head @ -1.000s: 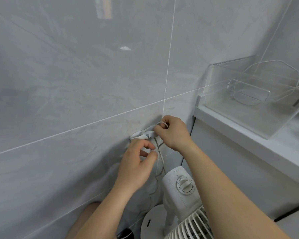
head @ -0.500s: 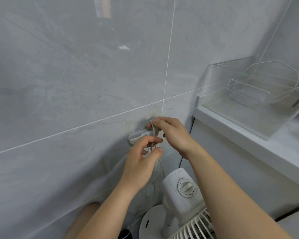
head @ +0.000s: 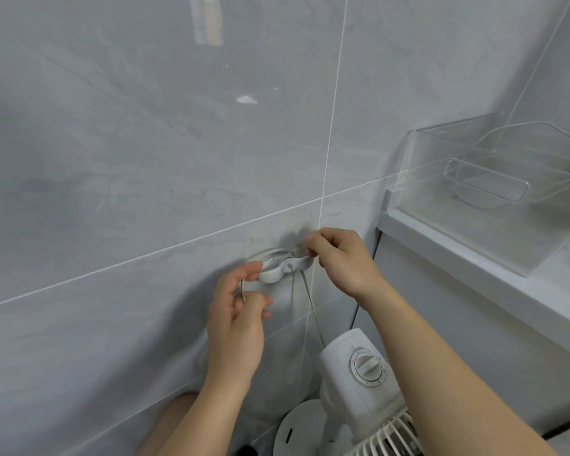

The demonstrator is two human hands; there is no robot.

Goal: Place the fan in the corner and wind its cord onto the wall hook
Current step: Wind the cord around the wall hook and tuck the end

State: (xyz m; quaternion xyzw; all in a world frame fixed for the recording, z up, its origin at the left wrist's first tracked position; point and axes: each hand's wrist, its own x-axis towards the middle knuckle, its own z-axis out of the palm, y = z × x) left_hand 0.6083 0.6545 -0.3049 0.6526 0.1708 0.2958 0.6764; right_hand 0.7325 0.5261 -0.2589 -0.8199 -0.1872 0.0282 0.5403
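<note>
Cord [head: 311,306]: thin, limp, light, likely slippery; pinch near hook [head: 282,268]. Left hand [head: 236,319] fingers hold loop, right hand [head: 341,260] fingers pinch cord at hook. Fan [head: 359,383] below.

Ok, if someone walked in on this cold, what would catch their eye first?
Probably the two hands at the grey tiled wall: the left hand and right hand both pinch the thin cord at a small white wall hook. Next, the white fan below them, its dial facing up. At the right, a clear plastic bin sits on a white ledge.
</note>
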